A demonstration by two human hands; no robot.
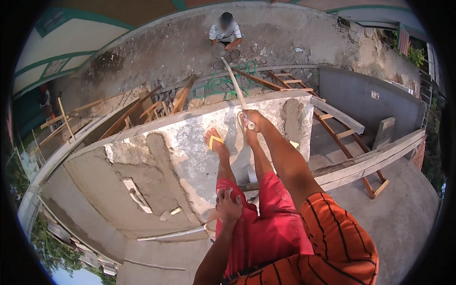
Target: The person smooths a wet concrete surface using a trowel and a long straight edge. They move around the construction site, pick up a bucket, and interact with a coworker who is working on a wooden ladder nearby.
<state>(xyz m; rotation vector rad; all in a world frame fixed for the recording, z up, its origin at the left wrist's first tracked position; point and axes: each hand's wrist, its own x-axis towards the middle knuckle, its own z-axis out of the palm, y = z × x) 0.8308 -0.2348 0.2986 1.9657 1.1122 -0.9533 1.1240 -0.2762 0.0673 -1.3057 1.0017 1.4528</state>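
Note:
My right hand (253, 119) is closed around the near end of a long pale pole (234, 83). That end looks hollow. The pole slopes down and away toward a person (225, 31) at ground level, where its far tip reaches a group of round buckets (218, 50). The person's hands are at the buckets; whether the pole touches one I cannot tell. My left hand (229, 207) lies on my left thigh over the red shorts, its fingers apart and nothing in it. My feet, in yellow flip-flops (216, 139), stand on the rough concrete ledge (187, 156).
A plastering float (137, 195) and a small trowel (171, 213) lie on the wet plaster at left, above a long straightedge (173, 234). Wooden ladders (346, 133) and a beam (373, 153) stand at right. Green hose (223, 86) and loose timber (183, 94) lie below the ledge's far edge.

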